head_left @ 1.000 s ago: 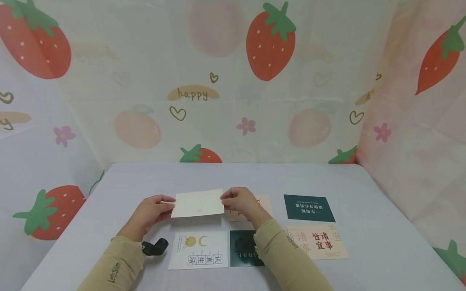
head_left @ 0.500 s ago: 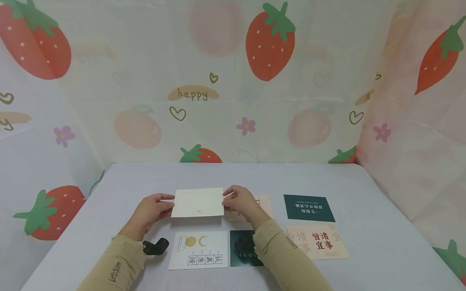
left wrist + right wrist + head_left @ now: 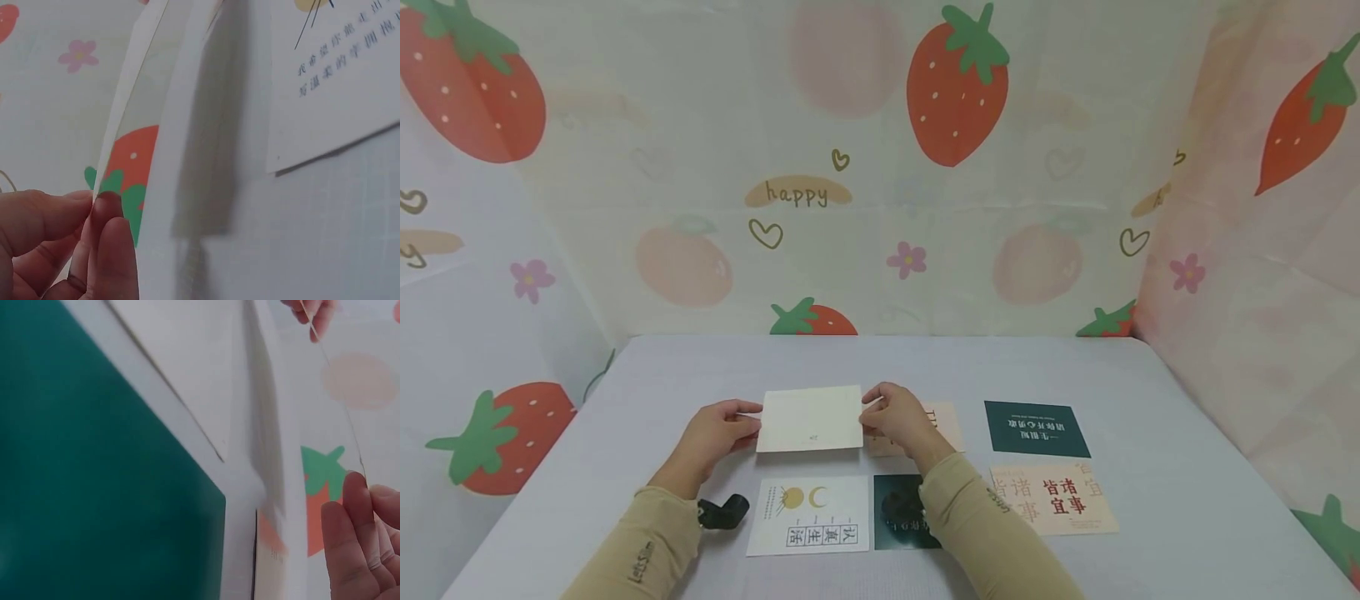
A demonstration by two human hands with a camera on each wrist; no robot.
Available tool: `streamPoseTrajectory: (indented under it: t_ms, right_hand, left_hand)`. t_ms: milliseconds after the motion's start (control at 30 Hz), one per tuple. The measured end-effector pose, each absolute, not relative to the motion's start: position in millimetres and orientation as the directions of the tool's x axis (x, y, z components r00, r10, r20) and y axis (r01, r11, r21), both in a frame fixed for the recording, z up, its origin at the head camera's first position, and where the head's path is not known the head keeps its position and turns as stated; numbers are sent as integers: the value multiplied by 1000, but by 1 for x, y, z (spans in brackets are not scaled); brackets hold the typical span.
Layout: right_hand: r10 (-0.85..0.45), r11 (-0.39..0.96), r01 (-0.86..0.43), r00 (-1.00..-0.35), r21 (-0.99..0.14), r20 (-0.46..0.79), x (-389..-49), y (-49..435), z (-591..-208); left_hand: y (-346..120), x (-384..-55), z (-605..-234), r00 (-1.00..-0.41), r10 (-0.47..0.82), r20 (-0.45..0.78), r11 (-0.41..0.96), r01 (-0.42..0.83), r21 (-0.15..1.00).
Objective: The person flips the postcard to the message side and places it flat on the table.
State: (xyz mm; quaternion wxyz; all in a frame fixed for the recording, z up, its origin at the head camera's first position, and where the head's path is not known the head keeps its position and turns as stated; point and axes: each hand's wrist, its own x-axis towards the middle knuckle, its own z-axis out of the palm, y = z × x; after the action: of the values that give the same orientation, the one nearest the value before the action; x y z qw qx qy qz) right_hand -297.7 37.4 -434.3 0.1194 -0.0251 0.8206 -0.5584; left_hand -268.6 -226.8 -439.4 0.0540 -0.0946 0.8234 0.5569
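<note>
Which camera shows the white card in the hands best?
The head view, because there the white card shows its broad side, barely covered. The left wrist view shows only a narrow strip; the right wrist view, a thin edge.

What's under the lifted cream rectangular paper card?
Left wrist view: white tabletop and grey shadow below the cream rectangular paper card. Head view: the card hides what's behind.

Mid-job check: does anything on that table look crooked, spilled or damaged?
Slightly crooked: the dark green rectangular card at the back right lies askew to the pale peach card with red characters just below it in the head view; the gap between them narrows rightward. I see no spill or clear damage.
</note>
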Motion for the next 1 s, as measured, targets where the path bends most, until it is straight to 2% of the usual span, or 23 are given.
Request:
streamPoseTrajectory:
  t_ms: [400, 733, 1000]
  right_hand:
    - [-177, 404, 106, -965, -909, -191, -295, 35, -433]
    - [-174, 444, 157, -951, -882, -256, -293, 35, -436]
    - [-202, 420, 169, -940, -891, -274, -294, 36, -441]
  left_hand:
    - [-226, -268, -441, -959, -116, -260, 446, -284, 849]
    - [-227, -270, -449, -961, -110, -253, 497, -274, 823]
    - [-229, -273, -456, -960, -115, -254, 512, -276, 813]
